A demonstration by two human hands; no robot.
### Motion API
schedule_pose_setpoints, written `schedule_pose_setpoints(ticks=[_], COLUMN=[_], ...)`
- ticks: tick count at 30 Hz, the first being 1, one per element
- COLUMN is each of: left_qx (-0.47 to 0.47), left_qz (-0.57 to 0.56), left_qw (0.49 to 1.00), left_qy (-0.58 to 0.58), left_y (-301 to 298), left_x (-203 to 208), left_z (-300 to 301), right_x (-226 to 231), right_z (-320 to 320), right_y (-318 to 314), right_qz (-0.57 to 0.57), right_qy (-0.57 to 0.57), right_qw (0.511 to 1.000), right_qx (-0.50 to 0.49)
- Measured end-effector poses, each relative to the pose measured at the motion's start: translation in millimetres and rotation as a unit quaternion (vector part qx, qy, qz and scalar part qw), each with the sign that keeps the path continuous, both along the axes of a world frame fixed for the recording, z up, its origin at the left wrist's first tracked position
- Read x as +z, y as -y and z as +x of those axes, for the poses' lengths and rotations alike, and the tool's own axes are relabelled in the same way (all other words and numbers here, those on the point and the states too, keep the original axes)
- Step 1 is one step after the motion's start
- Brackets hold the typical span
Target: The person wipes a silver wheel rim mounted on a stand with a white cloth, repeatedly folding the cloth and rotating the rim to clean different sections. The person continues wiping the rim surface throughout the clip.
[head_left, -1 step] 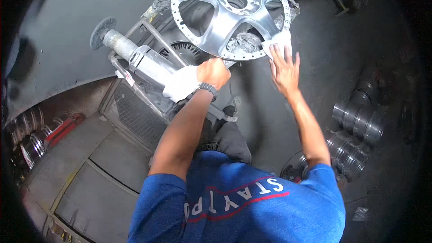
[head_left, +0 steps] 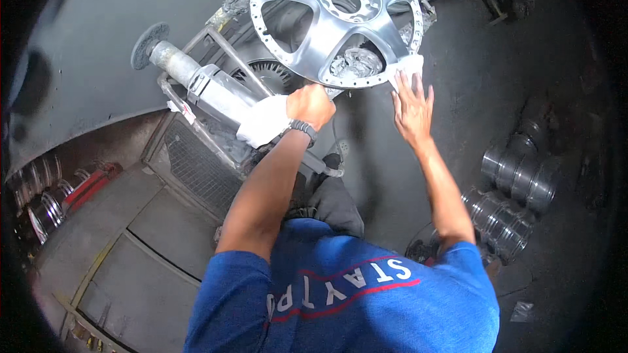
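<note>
A silver spoked wheel face point(head_left: 307, 52) with a ring of small holes around its edge lies in front of me, at the top of the view. My left hand point(head_left: 312, 106) is closed at the wheel's near edge, and its fingertips are hidden. Against that wrist, on the left, is a white cloth point(head_left: 263, 121); whether the hand holds it cannot be told. Fingers spread and flat, my right hand point(head_left: 413, 108) presses another white cloth point(head_left: 407, 67) against the wheel's near right edge.
To the left lies a long grey power tool point(head_left: 219, 97) with a round disc point(head_left: 149, 46) at its end, on a metal tube frame point(head_left: 209, 147). Stacked metal rims point(head_left: 520, 173) stand on the floor at the right. Crumpled foil point(head_left: 356, 63) shows through the wheel's opening.
My right hand and its cloth have shifted slightly right and toward me at the wheel's edge. The left hand stays in place.
</note>
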State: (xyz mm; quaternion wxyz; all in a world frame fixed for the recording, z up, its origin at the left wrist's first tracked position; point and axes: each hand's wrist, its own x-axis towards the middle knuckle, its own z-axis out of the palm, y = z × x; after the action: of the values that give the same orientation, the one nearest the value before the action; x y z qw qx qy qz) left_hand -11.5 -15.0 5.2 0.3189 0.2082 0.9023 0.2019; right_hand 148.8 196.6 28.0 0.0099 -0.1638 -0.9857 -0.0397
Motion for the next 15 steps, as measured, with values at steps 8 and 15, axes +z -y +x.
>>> schedule_pose_setpoints(ticks=[8, 15], left_qx=[0.003, -0.017], left_qz=[-0.010, -0.024], left_qw=[1.000, 0.999], left_qy=[-0.003, -0.022], left_y=[2, 2], left_x=[-9, -11], left_z=[1, -2], right_x=[4, 63], right_z=[-4, 22], right_y=[108, 109], right_qz=[-0.234, -0.883], right_qy=[-0.091, -0.355], right_qw=[0.968, 0.181], right_qx=[-0.025, -0.248])
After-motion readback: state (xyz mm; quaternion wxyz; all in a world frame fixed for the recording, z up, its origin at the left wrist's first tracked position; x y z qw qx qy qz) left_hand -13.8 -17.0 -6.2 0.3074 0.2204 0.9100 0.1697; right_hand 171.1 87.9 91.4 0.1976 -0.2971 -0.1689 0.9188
